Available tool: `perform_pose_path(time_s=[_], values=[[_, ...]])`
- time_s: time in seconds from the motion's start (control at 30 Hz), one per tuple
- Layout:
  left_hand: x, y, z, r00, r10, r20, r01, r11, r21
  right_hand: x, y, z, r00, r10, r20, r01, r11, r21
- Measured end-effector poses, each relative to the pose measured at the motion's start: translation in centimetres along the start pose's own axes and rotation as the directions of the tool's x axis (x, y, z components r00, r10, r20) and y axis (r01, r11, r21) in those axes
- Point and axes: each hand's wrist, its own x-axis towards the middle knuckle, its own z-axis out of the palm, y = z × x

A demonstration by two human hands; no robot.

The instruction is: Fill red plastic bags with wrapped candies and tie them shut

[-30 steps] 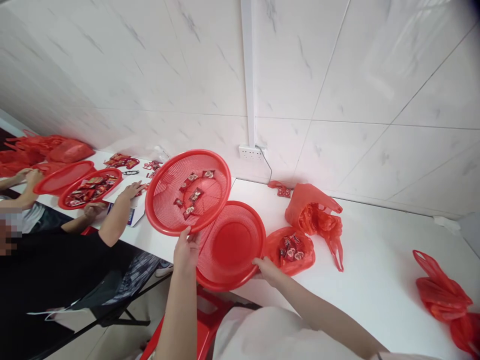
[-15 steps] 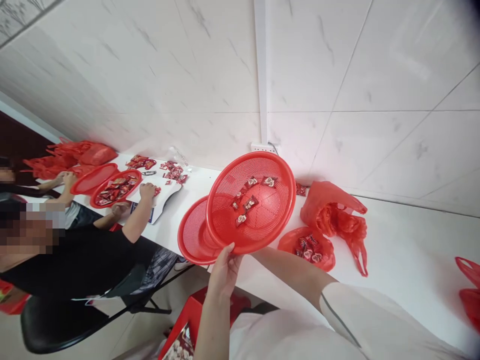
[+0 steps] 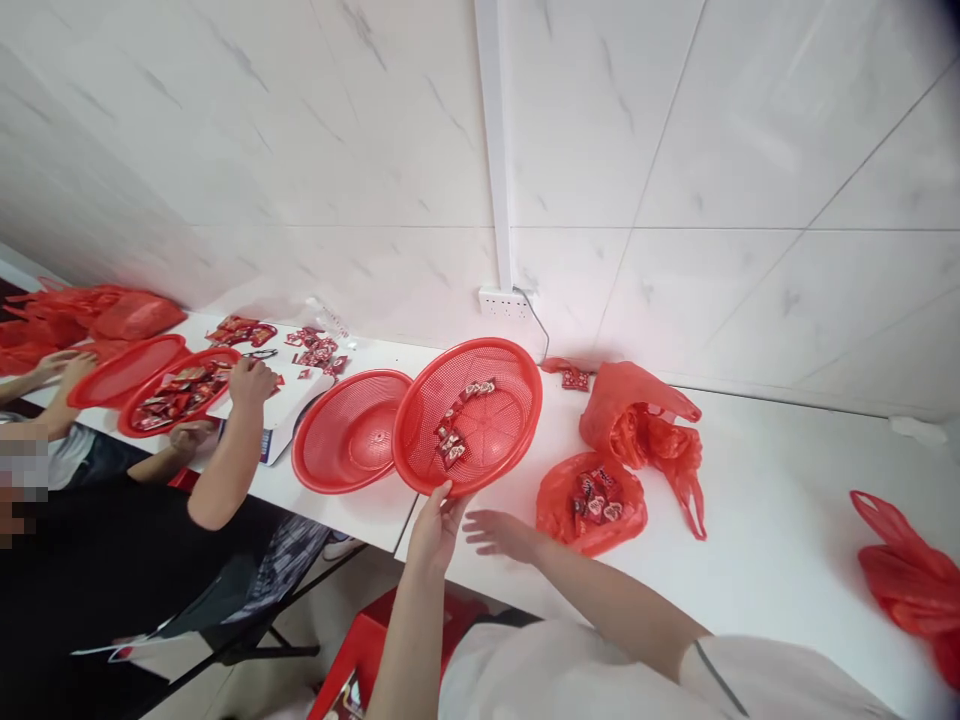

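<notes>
My left hand (image 3: 436,528) grips the near rim of a red mesh basket (image 3: 501,440), which is tilted toward me. Several small wrapped packets (image 3: 452,447) in red and white lie in its lower left part. My right hand (image 3: 501,536), fingers stretched out and apart, is just right of and below the basket, holding nothing. A second red basket (image 3: 352,430) stands on the table to the left, partly behind the held one. To the right, an opened red plastic bag (image 3: 553,500) holds several similar packets (image 3: 598,500).
Crumpled red bags (image 3: 637,415) lie at the right, another (image 3: 904,580) farther off. A power strip (image 3: 504,302) sits on the wall. At the left a co-worker in black (image 3: 157,560) reaches over a scale (image 3: 281,405), beside a filled red basket (image 3: 127,425) and loose packets (image 3: 319,350).
The held basket has come lower and its packets have slid together. My right hand has come out from behind it. The second basket now shows more fully, and the view has shifted.
</notes>
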Motion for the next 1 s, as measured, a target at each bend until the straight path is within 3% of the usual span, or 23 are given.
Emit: perform_pose_path(time_s=[0.2,0.3,0.37,0.57,0.73,0.8,0.9,1.0], values=[[4.2,-3.0,0.5,0.999,-0.027,-0.016,0.029,0.995,0.091,-11.2,6.7,-7.8,0.991,0.045,-0.128,-0.039,0.998,0.044],[5.8,-4.1,1.0,1.0,-0.001,0.002,0.001,0.993,0.114,-16.2,9.0,-10.5,0.973,0.036,-0.226,-0.031,0.999,0.024],[6.6,-4.7,1.5,1.0,0.014,0.008,-0.015,0.993,0.118,-17.9,10.0,-11.6,0.949,0.014,-0.314,-0.01,1.0,0.015],[7.9,-6.0,2.7,0.999,0.049,0.017,-0.051,0.992,0.116,-17.8,10.8,-13.1,0.838,0.029,-0.546,-0.006,0.999,0.044],[7.7,-7.2,2.7,0.996,0.057,0.061,-0.063,0.992,0.105,-17.3,10.1,-13.7,0.849,-0.012,-0.529,0.006,1.0,-0.013],[7.1,-8.2,2.2,0.997,0.032,0.077,-0.041,0.991,0.127,-17.4,9.6,-14.0,0.827,-0.06,-0.559,0.037,0.998,-0.052],[5.7,-10.7,1.2,0.997,-0.042,0.068,0.016,0.939,0.344,-17.6,8.6,-14.7,0.732,-0.165,-0.661,0.103,0.986,-0.132],[3.8,-14.0,0.1,0.993,-0.116,0.014,0.089,0.824,0.559,-17.8,6.7,-15.4,0.565,-0.336,-0.754,0.181,0.942,-0.284]])
